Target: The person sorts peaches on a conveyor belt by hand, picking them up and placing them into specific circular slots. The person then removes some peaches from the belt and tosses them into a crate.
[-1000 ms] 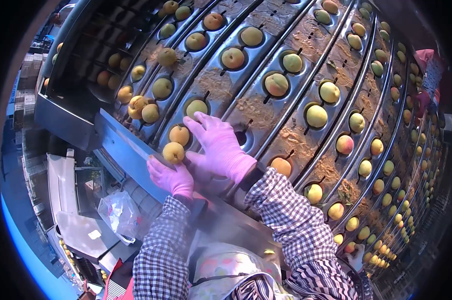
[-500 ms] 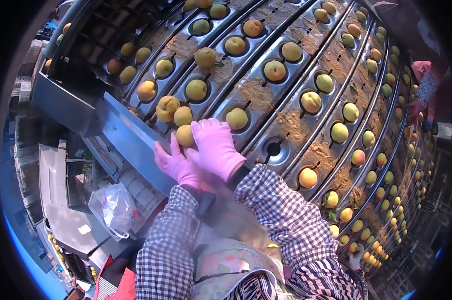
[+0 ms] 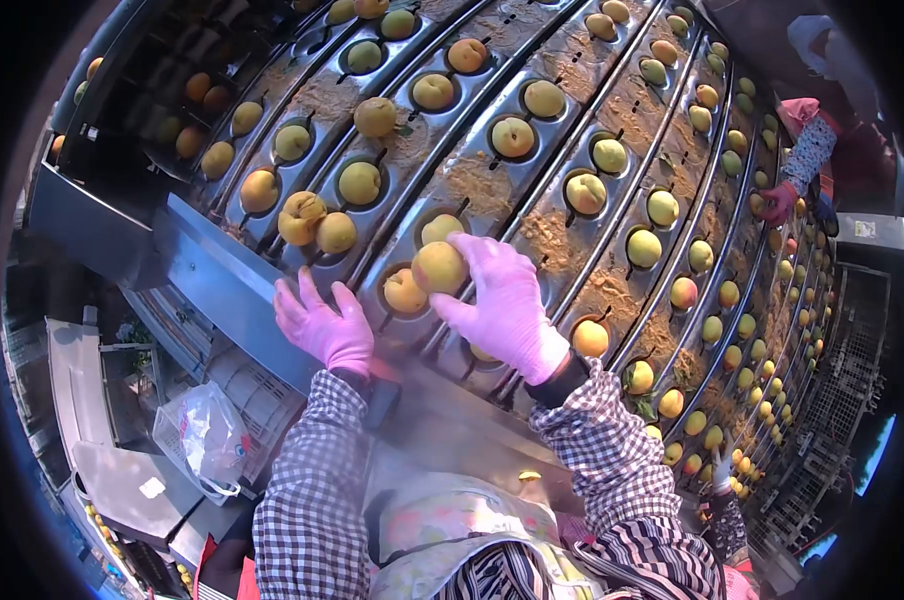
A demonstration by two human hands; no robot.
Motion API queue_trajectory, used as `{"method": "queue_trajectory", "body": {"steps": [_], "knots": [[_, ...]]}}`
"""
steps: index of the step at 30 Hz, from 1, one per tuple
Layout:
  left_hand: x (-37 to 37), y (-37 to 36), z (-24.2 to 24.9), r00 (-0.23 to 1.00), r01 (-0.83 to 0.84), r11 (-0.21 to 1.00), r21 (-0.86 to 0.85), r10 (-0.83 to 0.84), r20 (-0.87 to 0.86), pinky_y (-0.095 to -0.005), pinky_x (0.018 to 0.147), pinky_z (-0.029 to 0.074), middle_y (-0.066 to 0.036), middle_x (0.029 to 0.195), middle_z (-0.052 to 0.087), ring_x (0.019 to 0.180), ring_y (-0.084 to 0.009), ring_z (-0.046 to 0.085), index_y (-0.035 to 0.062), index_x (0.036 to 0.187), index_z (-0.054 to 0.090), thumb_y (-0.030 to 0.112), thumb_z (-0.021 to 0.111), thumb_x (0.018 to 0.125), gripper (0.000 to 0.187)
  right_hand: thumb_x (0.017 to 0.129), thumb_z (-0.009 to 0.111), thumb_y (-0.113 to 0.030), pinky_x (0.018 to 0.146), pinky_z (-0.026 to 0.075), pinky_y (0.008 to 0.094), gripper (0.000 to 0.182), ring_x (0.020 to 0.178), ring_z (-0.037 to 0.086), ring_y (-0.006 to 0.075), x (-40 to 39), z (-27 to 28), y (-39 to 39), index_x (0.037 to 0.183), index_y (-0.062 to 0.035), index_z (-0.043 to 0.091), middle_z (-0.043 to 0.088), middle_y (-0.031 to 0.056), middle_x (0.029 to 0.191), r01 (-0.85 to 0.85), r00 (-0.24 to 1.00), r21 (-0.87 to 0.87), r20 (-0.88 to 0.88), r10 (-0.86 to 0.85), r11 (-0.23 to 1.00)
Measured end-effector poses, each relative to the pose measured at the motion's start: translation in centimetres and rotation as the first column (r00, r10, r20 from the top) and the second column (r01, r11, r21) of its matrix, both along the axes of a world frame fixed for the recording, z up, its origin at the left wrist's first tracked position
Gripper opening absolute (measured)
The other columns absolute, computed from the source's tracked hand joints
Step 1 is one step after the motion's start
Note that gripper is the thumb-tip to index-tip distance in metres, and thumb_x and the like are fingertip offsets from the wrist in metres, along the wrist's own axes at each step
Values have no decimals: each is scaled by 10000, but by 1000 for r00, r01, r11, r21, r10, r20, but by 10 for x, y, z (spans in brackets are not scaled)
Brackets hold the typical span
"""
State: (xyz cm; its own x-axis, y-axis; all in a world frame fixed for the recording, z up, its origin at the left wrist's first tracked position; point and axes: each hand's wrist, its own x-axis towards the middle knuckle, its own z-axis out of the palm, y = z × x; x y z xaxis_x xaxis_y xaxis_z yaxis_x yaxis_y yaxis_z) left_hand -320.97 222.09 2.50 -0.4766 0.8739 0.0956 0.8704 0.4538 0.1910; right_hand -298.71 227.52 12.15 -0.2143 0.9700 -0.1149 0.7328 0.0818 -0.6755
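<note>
My right hand (image 3: 510, 305), in a pink glove, grips a yellow peach (image 3: 439, 267) between thumb and fingers. The fruit is held over the metal conveyor, partly covering another peach (image 3: 441, 228) behind it. Just left of it, an orange-yellow peach (image 3: 405, 291) sits in a cup. My left hand (image 3: 324, 325), gloved the same way, is spread with nothing in it, beside the blue-grey metal side rail (image 3: 234, 280). Beyond its fingertips lie a misshapen, wrinkled peach (image 3: 301, 218) and a smoother peach (image 3: 336, 233), touching each other.
Rows of metal cups (image 3: 492, 195) carry many peaches, with brown pulp smeared between them. On the right, a co-worker's gloved hand (image 3: 778, 203) reaches over the conveyor. A white plastic bag (image 3: 212, 430) lies in a crate at lower left. Another person's white-gloved hand (image 3: 722, 472) shows at lower right.
My right hand has moved right and now holds a peach above the cups. My left hand has drawn slightly left, its fingers spread apart. The conveyor's fruit appears shifted left in view.
</note>
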Motion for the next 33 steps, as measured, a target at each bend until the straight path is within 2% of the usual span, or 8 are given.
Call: {"method": "queue_trajectory", "body": {"steps": [4,10,16,19,23,26,30,33], "knots": [[-2,2,-2,1000,1,1000,9,-1,-10,-533,1215,225,-244,1576,340,1467,-421,288,77,1452,512,323,615,945,573,737,822,-360,1026,443,500,648,1201,572,373,63,-14,-32,1268,-52,613,641,155,1233,201,965,-49,182,-189,978],[0,4,-2,1000,0,1000,6,0,-3,-544,1210,231,-242,1569,347,1452,-431,303,78,1451,510,325,612,944,573,744,805,-335,1084,403,521,638,1291,514,390,86,-28,-68,1283,-43,629,598,168,1350,146,909,69,384,-161,987],[0,4,2,999,-5,999,-33,3,-45,-515,1214,250,-257,1561,360,1446,-424,327,65,1467,494,346,592,959,589,748,793,-248,1078,415,511,611,1264,546,378,102,-31,-71,1298,-48,618,611,155,1335,190,942,64,271,-200,980],[0,4,2,999,-6,999,-39,5,-33,-515,1216,248,-260,1564,355,1449,-425,323,64,1473,488,346,585,965,590,734,781,-192,1052,437,493,629,1250,557,363,89,-22,-58,1319,-57,596,621,144,1304,128,970,65,201,-139,990],[0,4,2,1000,-7,1000,-9,7,7,-535,1209,242,-248,1563,355,1448,-428,313,67,1455,507,322,601,951,573,707,770,-160,1012,466,462,647,1209,579,339,77,-41,-52,1318,-65,579,629,136,1271,-90,944,108,325,50,990],[0,4,1,1000,0,1000,8,0,16,-548,1203,241,-242,1560,359,1445,-431,312,69,1446,516,311,612,942,567,735,777,-196,1004,470,468,618,1189,591,337,81,-47,-49,1308,-65,584,634,137,1263,-13,961,-37,275,23,999],[-1,4,0,1000,-5,1000,3,5,6,-541,1205,244,-240,1558,364,1447,-425,315,72,1452,513,317,610,945,571,800,776,-279,998,478,477,606,1170,601,349,84,-54,-61,1330,-64,576,635,151,1287,96,968,23,230,-98,995],[-5,2,-4,1000,7,1000,-10,-7,-19,-529,1210,249,-237,1560,364,1451,-418,317,78,1457,511,328,607,948,575,781,771,-227,1001,482,480,601,1181,589,357,80,-54,-64,1322,-59,569,624,159,1299,123,970,2,212,-121,992]]}}
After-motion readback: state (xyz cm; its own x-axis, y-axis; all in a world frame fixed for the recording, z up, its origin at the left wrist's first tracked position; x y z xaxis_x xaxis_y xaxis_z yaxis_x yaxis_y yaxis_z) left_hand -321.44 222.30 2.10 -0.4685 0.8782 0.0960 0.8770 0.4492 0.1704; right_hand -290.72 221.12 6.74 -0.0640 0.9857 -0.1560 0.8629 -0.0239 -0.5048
